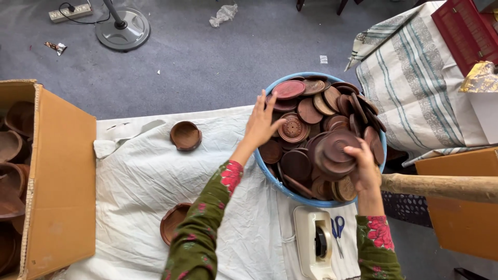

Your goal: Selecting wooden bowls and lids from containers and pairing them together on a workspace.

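The blue basin (270, 171) stands at the right edge of the desk (145, 181), which is covered by a white cloth, and it is heaped to the rim with round brown wooden lids and dishes. The right hand (363, 166) has its grip closed on a short stack of wooden lids (334, 153) at the near right side of the heap, fingers wrapped over the stack's edge. The left hand (262, 122) is open, fingers spread, resting on the pieces at the left rim of the basin; it grips nothing, though its fingertips touch a carved disc (293, 128) or lie just beside it. Two wooden bowls sit outside the basin on the cloth — one small bowl (185, 136) near the far edge, a second bowl (173, 223) toward the near edge, partly hidden by the left sleeve. A cardboard box (57, 176) at the left edge of the desk holds more brown bowls, only partly in view. A white tape dispenser (314, 241) and blue-handled scissors (337, 231) lie at the near edge, just below the basin. Judged from this layout, the handling of the pieces is at an early stage — the basin remains nearly full, and only two pieces lie out on the cloth. Whether the box contents came from the basin cannot be told.
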